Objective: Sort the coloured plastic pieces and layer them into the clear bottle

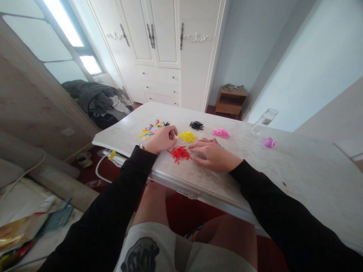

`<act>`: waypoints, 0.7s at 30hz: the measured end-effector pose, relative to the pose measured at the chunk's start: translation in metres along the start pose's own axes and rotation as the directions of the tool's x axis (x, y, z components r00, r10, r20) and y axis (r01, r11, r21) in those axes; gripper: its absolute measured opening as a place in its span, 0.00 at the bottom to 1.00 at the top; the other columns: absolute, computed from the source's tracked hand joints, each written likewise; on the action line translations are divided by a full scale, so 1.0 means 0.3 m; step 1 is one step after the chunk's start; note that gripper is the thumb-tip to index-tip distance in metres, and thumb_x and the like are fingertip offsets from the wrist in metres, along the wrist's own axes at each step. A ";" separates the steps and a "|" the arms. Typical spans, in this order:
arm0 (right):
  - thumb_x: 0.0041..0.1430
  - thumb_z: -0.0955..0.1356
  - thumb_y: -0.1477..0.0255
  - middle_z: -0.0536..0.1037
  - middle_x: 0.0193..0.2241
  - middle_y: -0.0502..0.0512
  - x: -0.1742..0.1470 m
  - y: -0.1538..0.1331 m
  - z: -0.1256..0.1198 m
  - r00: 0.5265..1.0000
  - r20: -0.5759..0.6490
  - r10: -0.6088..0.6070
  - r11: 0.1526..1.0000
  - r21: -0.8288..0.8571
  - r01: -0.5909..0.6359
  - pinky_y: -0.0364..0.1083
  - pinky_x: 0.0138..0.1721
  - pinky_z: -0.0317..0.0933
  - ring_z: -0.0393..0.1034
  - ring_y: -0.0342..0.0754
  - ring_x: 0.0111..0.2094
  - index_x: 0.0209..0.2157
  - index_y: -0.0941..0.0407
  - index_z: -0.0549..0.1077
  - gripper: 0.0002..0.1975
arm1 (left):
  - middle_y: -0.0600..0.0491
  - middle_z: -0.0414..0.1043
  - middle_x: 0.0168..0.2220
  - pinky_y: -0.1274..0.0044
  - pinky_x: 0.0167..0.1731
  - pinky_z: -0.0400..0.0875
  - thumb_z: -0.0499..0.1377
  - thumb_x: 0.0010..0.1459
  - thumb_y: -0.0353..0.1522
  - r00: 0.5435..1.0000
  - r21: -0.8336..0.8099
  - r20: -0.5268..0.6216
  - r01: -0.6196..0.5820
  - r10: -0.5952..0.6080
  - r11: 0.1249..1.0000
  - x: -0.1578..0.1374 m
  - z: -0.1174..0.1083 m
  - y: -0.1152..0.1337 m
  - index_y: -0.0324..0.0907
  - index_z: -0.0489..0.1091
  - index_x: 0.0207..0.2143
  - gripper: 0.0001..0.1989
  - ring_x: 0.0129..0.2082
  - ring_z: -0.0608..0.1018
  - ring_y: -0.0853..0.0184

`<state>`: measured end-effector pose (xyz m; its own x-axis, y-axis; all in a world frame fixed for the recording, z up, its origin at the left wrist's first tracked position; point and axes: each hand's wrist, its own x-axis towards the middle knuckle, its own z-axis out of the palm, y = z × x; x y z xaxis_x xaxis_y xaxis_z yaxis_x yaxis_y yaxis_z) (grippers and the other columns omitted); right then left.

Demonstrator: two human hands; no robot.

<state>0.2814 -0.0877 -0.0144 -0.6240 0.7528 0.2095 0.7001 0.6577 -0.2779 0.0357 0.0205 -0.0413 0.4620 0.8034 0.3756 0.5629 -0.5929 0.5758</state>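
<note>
My left hand (162,140) is over the table at the left of the red pile, fingers curled with the thumb and forefinger close together; anything in them is too small to make out. Palm down, my right hand (213,154) lies on the tabletop with its fingers stretched toward the red pile (180,154) of what look like small rubber bands. A yellow pile (187,136) sits just beyond, between both hands. Behind my left hand is a mixed-colour pile (146,132), partly hidden. Farther back are a black pile (196,125) and a pink pile (221,133). Bits of blue show behind my right hand.
On the pale table (300,170), a clear glass or bottle (266,119) and a purple-pink object (270,142) stand at the right. A white wardrobe (159,41) and a small wooden nightstand (231,101) are beyond. Dark clothes (96,98) are heaped at the left.
</note>
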 end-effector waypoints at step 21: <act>0.65 0.67 0.71 0.82 0.50 0.65 0.004 0.038 -0.025 0.919 -0.379 0.108 0.991 0.120 -0.067 0.59 0.58 0.69 0.77 0.59 0.52 0.49 0.60 0.82 0.16 | 0.55 0.72 0.26 0.76 0.30 0.66 0.60 0.52 0.28 0.970 -0.241 -0.006 -0.236 0.242 0.941 -0.028 -0.019 0.063 0.41 0.73 0.31 0.03 0.26 0.71 0.70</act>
<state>0.2912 -0.0791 -0.0102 -0.3665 0.7730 0.5178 0.6935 0.5980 -0.4019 0.0386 0.0030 -0.0295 0.5803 0.6366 0.5079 0.2559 -0.7346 0.6283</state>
